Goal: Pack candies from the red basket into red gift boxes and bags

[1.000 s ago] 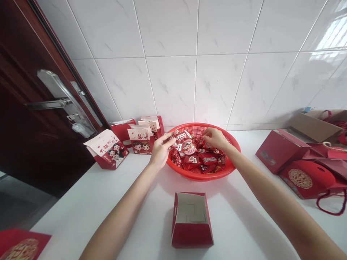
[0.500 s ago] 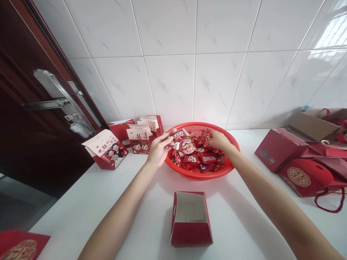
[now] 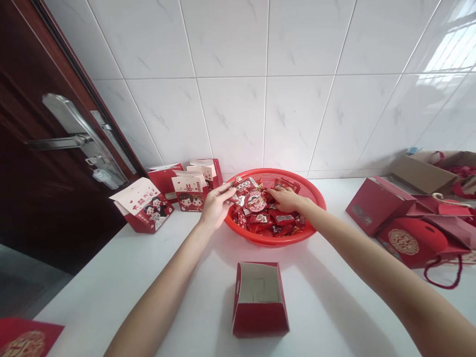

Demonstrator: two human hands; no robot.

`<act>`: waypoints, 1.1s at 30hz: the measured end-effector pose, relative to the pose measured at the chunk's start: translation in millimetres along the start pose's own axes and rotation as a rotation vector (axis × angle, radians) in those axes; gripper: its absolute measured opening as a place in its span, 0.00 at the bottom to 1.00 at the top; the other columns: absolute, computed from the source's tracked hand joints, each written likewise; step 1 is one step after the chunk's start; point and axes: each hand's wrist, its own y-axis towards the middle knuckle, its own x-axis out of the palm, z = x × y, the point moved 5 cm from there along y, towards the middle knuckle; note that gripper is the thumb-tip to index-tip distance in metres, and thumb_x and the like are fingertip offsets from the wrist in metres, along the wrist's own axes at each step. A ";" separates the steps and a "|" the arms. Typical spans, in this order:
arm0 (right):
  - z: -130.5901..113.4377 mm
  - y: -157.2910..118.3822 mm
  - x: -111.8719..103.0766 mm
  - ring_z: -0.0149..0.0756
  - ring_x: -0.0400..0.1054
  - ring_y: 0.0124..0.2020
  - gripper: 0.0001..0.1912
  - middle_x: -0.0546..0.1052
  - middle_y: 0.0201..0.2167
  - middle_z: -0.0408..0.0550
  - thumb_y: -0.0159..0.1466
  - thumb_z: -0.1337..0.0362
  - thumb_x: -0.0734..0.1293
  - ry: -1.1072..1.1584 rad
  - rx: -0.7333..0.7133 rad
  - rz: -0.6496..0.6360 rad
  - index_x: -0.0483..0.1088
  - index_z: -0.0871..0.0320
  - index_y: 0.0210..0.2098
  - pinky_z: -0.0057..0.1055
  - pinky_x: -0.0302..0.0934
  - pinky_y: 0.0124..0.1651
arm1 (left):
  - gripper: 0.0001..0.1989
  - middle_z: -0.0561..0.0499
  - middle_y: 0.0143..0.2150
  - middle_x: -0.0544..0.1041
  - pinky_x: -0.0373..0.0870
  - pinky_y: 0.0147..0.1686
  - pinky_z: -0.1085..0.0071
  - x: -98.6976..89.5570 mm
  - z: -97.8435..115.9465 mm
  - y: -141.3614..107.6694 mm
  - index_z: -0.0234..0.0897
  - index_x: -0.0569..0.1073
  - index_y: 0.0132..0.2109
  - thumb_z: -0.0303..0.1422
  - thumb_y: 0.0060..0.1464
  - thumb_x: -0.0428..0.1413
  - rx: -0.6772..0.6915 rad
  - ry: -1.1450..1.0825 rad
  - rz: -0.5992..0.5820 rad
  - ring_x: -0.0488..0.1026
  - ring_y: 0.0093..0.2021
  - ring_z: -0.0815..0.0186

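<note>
My left hand [image 3: 216, 204] pinches red candy packets [image 3: 243, 187] over the left side of a red plastic basket [image 3: 275, 242]. Inside the basket lie many red wrapped candies [image 3: 284, 218]. Reaching in from the right, my right hand [image 3: 283, 198] has its fingers down among the candies near the middle; its fingertips are partly hidden, and whether it grips one cannot be made out. An open red box [image 3: 260, 320] with a pale inside stands on the white table in front of the basket.
Printed red and white boxes [image 3: 147, 206] stand at the left by the wall. Red boxes and bags [image 3: 405, 243] and an open cardboard box [image 3: 422, 173] lie at the right. A red item [image 3: 29, 337] sits at the near left corner. A door [image 3: 22, 188] borders the left.
My right hand has moved left within the basket, from its back right part towards the middle. My left hand still holds the packets. The view has shifted slightly.
</note>
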 end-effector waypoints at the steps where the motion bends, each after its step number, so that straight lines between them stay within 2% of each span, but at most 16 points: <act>1: -0.5 1.7 2.2 0.58 0.56 0.70 0.40 0.64 0.69 0.62 0.59 0.71 0.68 -0.011 0.000 -0.015 0.59 0.56 0.70 0.49 0.52 0.66 | 0.13 0.49 0.34 0.83 0.67 0.29 0.77 -0.3 -0.3 0.1 0.35 0.85 0.36 0.24 0.37 0.70 -0.002 -0.002 -0.001 0.72 0.28 0.73; 3: -1.7 4.0 4.4 0.61 0.56 0.70 0.41 0.63 0.69 0.66 0.60 0.70 0.68 -0.029 0.003 -0.034 0.56 0.58 0.71 0.52 0.53 0.65 | 0.13 0.49 0.34 0.83 0.68 0.29 0.77 -0.6 -0.6 0.1 0.35 0.85 0.36 0.25 0.37 0.70 0.000 -0.003 -0.005 0.73 0.29 0.72; 6: -5.8 4.6 3.6 0.60 0.63 0.66 0.39 0.70 0.63 0.68 0.61 0.70 0.68 -0.042 -0.012 -0.034 0.57 0.61 0.70 0.49 0.53 0.64 | 0.14 0.49 0.34 0.83 0.68 0.30 0.75 -0.6 -0.6 -0.3 0.35 0.85 0.36 0.26 0.37 0.70 0.006 0.017 -0.009 0.73 0.29 0.72; 11: -12.7 3.6 -1.6 0.56 0.71 0.58 0.32 0.79 0.52 0.62 0.61 0.66 0.71 -0.007 -0.030 0.020 0.64 0.60 0.64 0.44 0.56 0.62 | 0.15 0.49 0.35 0.83 0.68 0.30 0.75 0.7 -0.7 -0.6 0.36 0.85 0.36 0.27 0.34 0.71 0.007 0.005 -0.029 0.71 0.27 0.73; 15: -13.9 2.6 -7.5 0.53 0.74 0.53 0.27 0.82 0.45 0.58 0.60 0.72 0.69 0.113 -0.019 0.092 0.69 0.60 0.59 0.42 0.58 0.58 | 0.14 0.51 0.30 0.81 0.68 0.29 0.76 -1.5 -1.6 0.4 0.35 0.85 0.37 0.26 0.36 0.71 0.000 0.012 -0.029 0.71 0.27 0.73; 18: -10.3 -0.3 -14.6 0.47 0.76 0.46 0.24 0.83 0.41 0.52 0.61 0.73 0.66 0.269 0.002 0.162 0.71 0.58 0.57 0.37 0.63 0.52 | 0.14 0.51 0.31 0.81 0.69 0.31 0.76 -2.3 -1.7 0.6 0.34 0.85 0.38 0.25 0.38 0.70 0.003 0.007 -0.038 0.73 0.29 0.72; 21: -1.8 -5.3 -24.8 0.41 0.75 0.42 0.20 0.83 0.40 0.49 0.62 0.72 0.62 0.459 0.034 0.269 0.75 0.59 0.52 0.32 0.65 0.46 | 0.14 0.50 0.33 0.81 0.69 0.30 0.76 -1.0 -1.8 -0.4 0.33 0.84 0.39 0.25 0.39 0.69 -0.004 0.000 -0.051 0.73 0.28 0.73; 24: 6.9 -11.8 -33.8 0.39 0.75 0.40 0.15 0.82 0.39 0.48 0.62 0.70 0.60 0.666 0.054 0.363 0.78 0.59 0.42 0.31 0.66 0.44 | 0.14 0.50 0.34 0.82 0.68 0.27 0.77 0.5 -0.9 -1.7 0.34 0.85 0.39 0.25 0.39 0.69 -0.008 -0.003 -0.063 0.72 0.26 0.74; 26: 8.6 -17.1 -37.7 0.39 0.75 0.40 0.14 0.81 0.38 0.49 0.63 0.68 0.59 0.816 0.046 0.399 0.77 0.59 0.39 0.32 0.68 0.43 | 0.14 0.51 0.33 0.82 0.67 0.25 0.77 0.7 0.3 -2.1 0.35 0.85 0.38 0.25 0.40 0.69 -0.012 -0.006 -0.076 0.72 0.26 0.73; 30: -5.9 -32.2 -39.8 0.38 0.76 0.41 0.14 0.80 0.40 0.51 0.65 0.58 0.62 1.092 -0.034 0.415 0.75 0.59 0.40 0.34 0.71 0.45 | 0.10 0.49 0.33 0.84 0.73 0.29 0.75 -2.6 0.9 -1.2 0.36 0.85 0.36 0.23 0.42 0.67 -0.078 -0.075 -0.093 0.77 0.29 0.69; 33: -26.7 -45.3 -34.0 0.38 0.76 0.39 0.16 0.80 0.40 0.50 0.60 0.51 0.71 1.373 -0.105 0.337 0.75 0.57 0.38 0.34 0.71 0.43 | 0.09 0.47 0.37 0.85 0.77 0.35 0.73 -6.6 -0.7 -1.2 0.36 0.84 0.37 0.22 0.46 0.64 -0.132 -0.129 -0.086 0.80 0.35 0.65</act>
